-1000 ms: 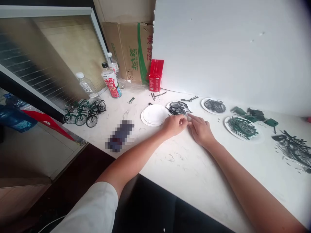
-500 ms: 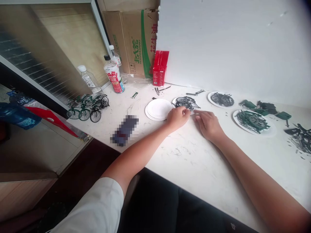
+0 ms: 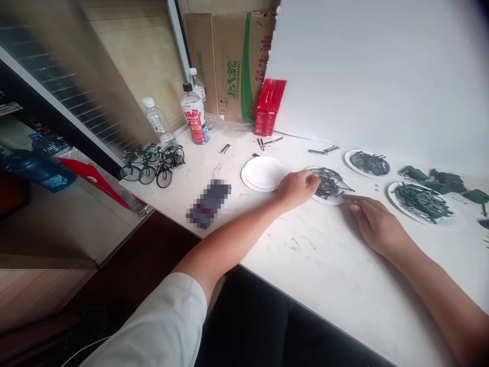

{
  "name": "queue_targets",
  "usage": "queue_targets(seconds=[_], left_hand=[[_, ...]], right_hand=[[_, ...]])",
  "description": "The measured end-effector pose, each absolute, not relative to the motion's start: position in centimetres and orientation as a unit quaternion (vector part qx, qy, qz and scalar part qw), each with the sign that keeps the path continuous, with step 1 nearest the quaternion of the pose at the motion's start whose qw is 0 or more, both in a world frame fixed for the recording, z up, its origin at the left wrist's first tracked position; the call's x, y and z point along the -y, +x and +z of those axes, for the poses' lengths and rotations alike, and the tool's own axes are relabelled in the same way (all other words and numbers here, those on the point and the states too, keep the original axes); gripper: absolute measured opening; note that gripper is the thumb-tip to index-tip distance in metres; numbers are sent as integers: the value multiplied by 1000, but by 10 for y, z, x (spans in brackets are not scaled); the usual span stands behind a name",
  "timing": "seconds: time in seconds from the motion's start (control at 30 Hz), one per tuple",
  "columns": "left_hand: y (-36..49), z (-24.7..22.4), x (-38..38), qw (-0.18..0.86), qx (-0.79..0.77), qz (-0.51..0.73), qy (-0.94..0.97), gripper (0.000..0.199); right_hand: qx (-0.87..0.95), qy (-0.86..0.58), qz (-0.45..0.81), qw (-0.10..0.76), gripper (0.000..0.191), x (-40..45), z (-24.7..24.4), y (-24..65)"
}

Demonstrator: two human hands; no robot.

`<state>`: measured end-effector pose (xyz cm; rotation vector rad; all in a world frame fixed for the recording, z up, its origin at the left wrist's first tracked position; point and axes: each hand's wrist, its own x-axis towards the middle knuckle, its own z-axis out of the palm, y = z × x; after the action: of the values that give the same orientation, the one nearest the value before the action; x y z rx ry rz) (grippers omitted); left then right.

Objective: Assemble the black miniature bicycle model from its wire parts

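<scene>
My left hand (image 3: 300,188) has its fingers curled closed at the left rim of a white paper plate (image 3: 331,200); it appears to pinch that rim, though the fingertips are partly hidden. Dark toy bicycle parts (image 3: 329,182), with spoked wheels and thin frames, lie heaped on this plate. At the plate's right front edge, my right hand (image 3: 376,221) is open, index finger stretched out close to the parts. Whether it touches them I cannot tell. Just left of my left hand are stacked white paper plates (image 3: 263,172).
Several assembled toy bicycles (image 3: 155,165) stand at the table's left. Behind are bottles (image 3: 194,120), a red packet (image 3: 270,107) and a cardboard box (image 3: 229,66). Rightward lie a plate of dark parts (image 3: 369,163), a plate of green parts (image 3: 422,203) and loose green pieces (image 3: 414,173).
The plate of dark parts has shifted nearer and to the right, away from the stacked plates. My left hand has moved along with it; my right hand has also gone right. The camera view has turned left.
</scene>
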<state>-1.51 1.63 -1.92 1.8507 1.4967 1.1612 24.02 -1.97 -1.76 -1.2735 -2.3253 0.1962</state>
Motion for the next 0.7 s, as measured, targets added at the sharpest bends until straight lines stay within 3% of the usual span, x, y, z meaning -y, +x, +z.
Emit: queue_targets(seconds=[0.37,0.7], left_hand=[[-31,-4,-26,226,-660,264,666,38],[-53,3,-31,206,-679,283,645,33]], right_hand=[[768,-566,157,255,54,15,-22,251],[775,-567,130,245,42,14,-23,254]])
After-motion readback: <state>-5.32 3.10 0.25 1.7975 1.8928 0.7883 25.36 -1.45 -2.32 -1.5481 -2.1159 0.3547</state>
